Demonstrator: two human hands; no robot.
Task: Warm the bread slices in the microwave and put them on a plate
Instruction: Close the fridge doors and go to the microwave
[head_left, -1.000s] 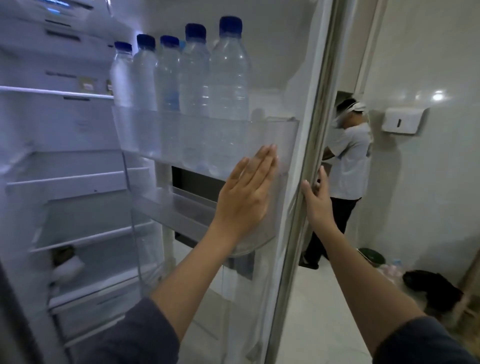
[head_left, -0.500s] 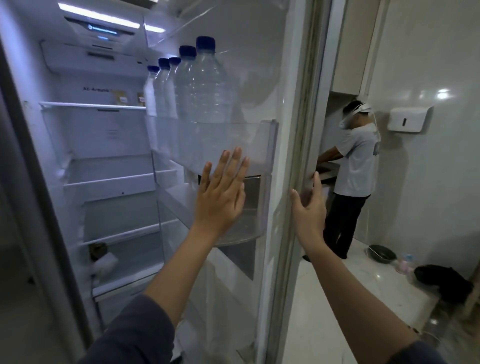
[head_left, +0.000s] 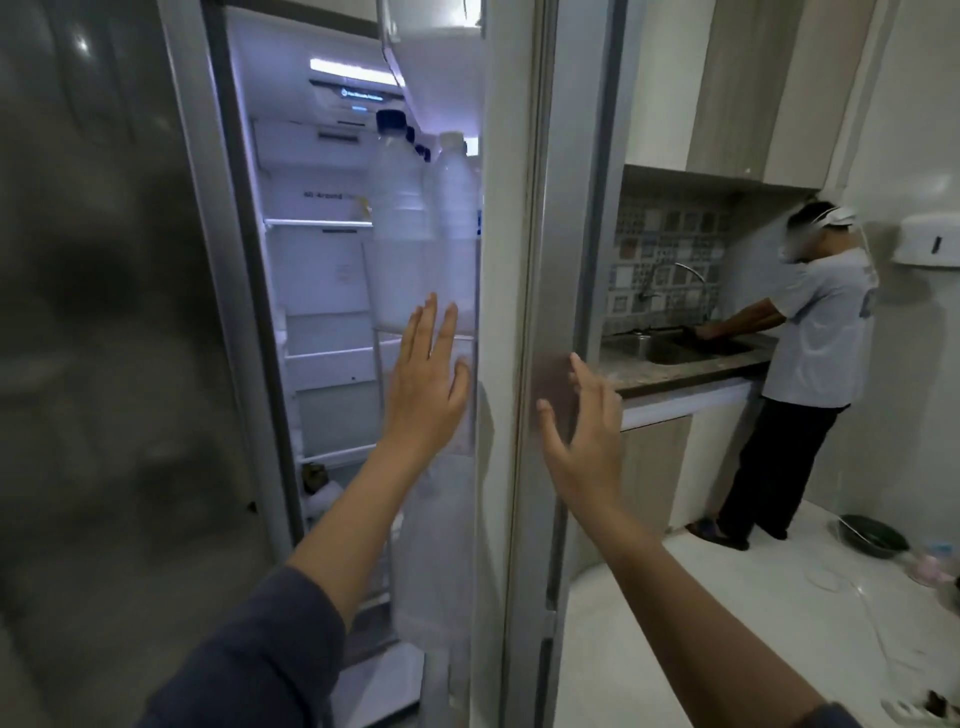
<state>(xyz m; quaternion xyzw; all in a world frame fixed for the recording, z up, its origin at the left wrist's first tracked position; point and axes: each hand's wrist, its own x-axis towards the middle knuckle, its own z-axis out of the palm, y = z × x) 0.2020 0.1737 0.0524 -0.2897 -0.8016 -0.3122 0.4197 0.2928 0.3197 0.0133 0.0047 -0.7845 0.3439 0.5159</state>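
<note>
I stand at a fridge whose right door (head_left: 556, 270) is swung nearly edge-on to me. My left hand (head_left: 428, 384) is flat and open against the clear door bin (head_left: 415, 312) that holds several water bottles (head_left: 400, 208). My right hand (head_left: 579, 431) is open with fingers spread, by the door's outer steel face, holding nothing. The lit fridge interior (head_left: 322, 291) shows white shelves. No bread, microwave or plate is in view.
The shut left fridge door (head_left: 104, 312) fills the left side. Another person (head_left: 810, 364) stands at a sink counter (head_left: 685, 358) to the right. A dark bowl (head_left: 872, 535) and a white cord lie on the pale floor. A wall dispenser (head_left: 930, 244) hangs at far right.
The fridge door has swung further toward shut, narrowing the view inside. My right hand has let go of the door edge and now hovers open by its outer face.
</note>
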